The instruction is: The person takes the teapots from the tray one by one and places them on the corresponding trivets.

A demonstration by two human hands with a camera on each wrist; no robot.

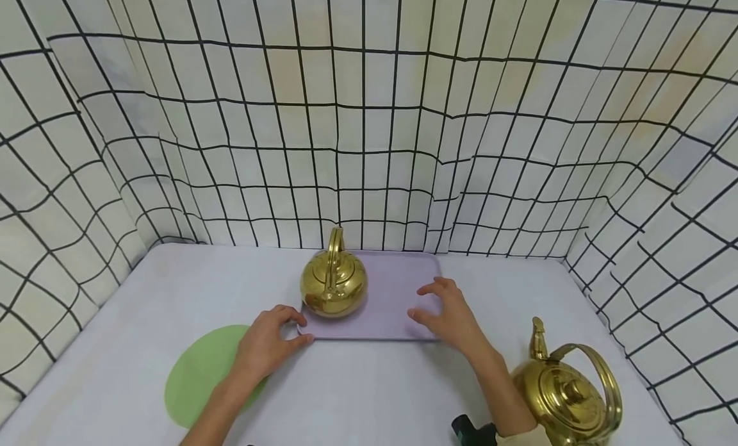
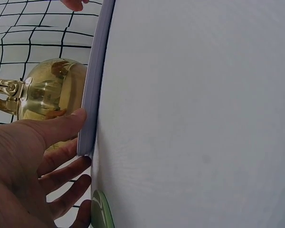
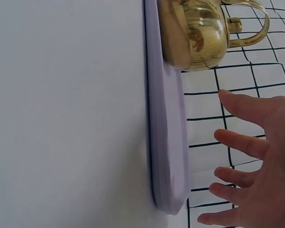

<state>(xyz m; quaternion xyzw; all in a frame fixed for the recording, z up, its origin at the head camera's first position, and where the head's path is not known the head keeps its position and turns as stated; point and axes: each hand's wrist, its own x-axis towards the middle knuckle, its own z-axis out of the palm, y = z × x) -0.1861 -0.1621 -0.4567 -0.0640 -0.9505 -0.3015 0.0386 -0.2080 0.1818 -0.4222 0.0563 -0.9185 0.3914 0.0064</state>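
A round brass teapot (image 1: 333,284) with an upright loop handle stands on the left part of a pale purple tray (image 1: 400,305). My left hand (image 1: 270,340) pinches the tray's near left corner, thumb at the front edge and index finger at the left side. In the left wrist view the thumb lies against the rim, and the other fingers are spread below the corner. My right hand (image 1: 452,314) hovers over the tray's right end, fingers apart and holding nothing. The right wrist view shows a gap between these fingers and the tray (image 3: 173,156).
A second, larger brass kettle (image 1: 567,395) stands at the front right beside my right forearm. A flat green disc (image 1: 198,375) lies partly under my left forearm. A dark object (image 1: 473,430) sits at the near edge. Black-gridded white walls (image 1: 369,125) enclose the white table (image 1: 369,395).
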